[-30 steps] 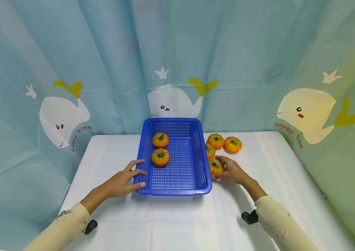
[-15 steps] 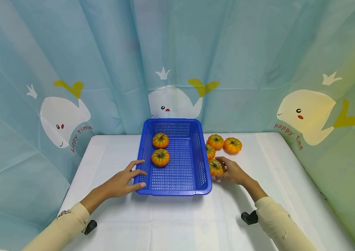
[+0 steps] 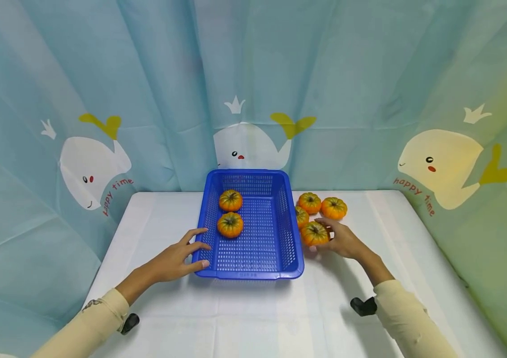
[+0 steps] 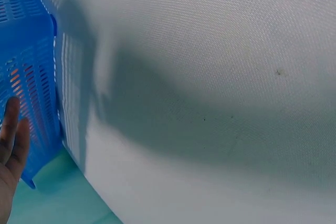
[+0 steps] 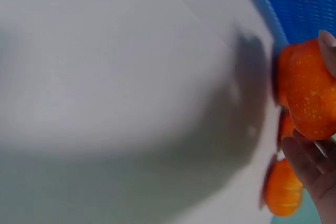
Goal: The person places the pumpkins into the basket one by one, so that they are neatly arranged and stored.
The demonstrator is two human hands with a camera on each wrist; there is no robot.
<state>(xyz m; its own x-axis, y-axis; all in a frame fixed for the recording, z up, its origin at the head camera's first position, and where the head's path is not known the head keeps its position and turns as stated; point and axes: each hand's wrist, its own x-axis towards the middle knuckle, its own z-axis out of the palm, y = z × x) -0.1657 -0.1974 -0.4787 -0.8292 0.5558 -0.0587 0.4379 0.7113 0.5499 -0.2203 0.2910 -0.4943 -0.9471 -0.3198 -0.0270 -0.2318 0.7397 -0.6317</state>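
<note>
My right hand grips a small orange pumpkin with a green-tinged top, just outside the right wall of a blue plastic basket. In the right wrist view, thumb and fingers lie on opposite sides of that pumpkin. My left hand rests at the basket's left rim with its fingers spread. The left wrist view catches only part of those fingers against the perforated wall. Inside the basket, along its left side, sit two similar pumpkins, one farther back and one nearer.
Three more pumpkins lie on the white-covered table right of the basket: one at the back, one to its right, one partly hidden beside the basket wall. A whale-print curtain stands behind the table.
My right hand has shifted slightly right and up in the head view with the pumpkin, which now shows more fully beside the basket rim. My left hand and the basket stay put.
</note>
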